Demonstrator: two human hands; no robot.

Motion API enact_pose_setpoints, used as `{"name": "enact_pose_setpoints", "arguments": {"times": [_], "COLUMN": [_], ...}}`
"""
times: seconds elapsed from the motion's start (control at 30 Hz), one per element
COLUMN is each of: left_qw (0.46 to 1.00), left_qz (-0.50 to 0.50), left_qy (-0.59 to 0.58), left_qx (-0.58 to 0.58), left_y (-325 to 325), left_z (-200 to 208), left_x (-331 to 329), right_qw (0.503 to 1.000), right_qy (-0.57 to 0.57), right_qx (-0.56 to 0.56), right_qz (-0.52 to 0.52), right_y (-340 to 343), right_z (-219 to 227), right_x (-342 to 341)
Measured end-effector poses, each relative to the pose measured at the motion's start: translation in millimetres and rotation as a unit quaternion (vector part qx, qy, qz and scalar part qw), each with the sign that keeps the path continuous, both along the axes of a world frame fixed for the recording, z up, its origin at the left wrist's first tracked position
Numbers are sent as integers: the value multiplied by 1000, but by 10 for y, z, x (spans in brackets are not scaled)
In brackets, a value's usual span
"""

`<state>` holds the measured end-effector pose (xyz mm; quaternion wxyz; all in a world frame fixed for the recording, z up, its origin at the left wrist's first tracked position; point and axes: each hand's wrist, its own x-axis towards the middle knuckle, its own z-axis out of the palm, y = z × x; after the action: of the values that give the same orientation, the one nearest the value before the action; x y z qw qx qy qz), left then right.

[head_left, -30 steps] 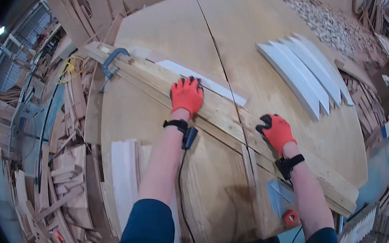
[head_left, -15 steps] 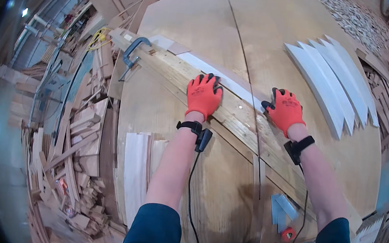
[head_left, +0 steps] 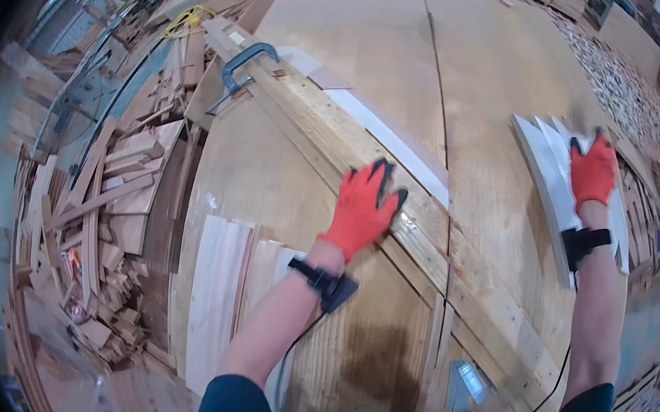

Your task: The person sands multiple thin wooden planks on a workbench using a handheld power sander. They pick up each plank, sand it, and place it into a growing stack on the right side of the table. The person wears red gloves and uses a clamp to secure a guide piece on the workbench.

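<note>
L hand [head_left: 362, 210] flat on beam [head_left: 455, 262], R hand [head_left: 594, 171] on slats [head_left: 551, 180]

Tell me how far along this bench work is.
Done: a long timber rail lies across the plywood table, fixed at its far end by a metal clamp. In hand: the left hand presses flat on the rail, while the right hand rests on a fan of white curved strips. Left: the strips lie apart from the rail, none lifted yet.
</note>
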<state>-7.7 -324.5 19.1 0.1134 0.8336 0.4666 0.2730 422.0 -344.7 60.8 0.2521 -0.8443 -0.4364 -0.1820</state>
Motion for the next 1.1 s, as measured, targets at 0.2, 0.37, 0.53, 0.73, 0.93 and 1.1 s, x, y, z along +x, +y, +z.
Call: {"name": "enact_pose_setpoints", "arguments": {"times": [0.2, 0.37, 0.53, 0.73, 0.93, 1.1], "left_qw": [964, 920, 916, 927, 942, 943], "left_qz": [126, 263, 298, 268, 261, 236], "left_qy": [234, 286, 247, 237, 139, 82], "left_qx": [1, -53, -106, -113, -158, -222], "left_y": [-1395, -2254, -2425, -2418, -2319, -2091], "left_z": [522, 395, 271, 440, 628, 1079], "left_x": [-794, -1434, -1417, -1458, -1668, -1432], "right_qw": [914, 895, 879, 875, 914, 959], "right_qy": [111, 69, 45, 40, 101, 135], "right_qx": [-186, -270, -312, -364, -232, -63], "right_qz": [343, 349, 358, 316, 318, 240], "right_y": [226, 366, 409, 7, -406, -1041], "right_z": [-304, -411, -317, -364, -564, -523], "right_x": [-1348, -2227, -2170, -1534, -1222, -34]}}
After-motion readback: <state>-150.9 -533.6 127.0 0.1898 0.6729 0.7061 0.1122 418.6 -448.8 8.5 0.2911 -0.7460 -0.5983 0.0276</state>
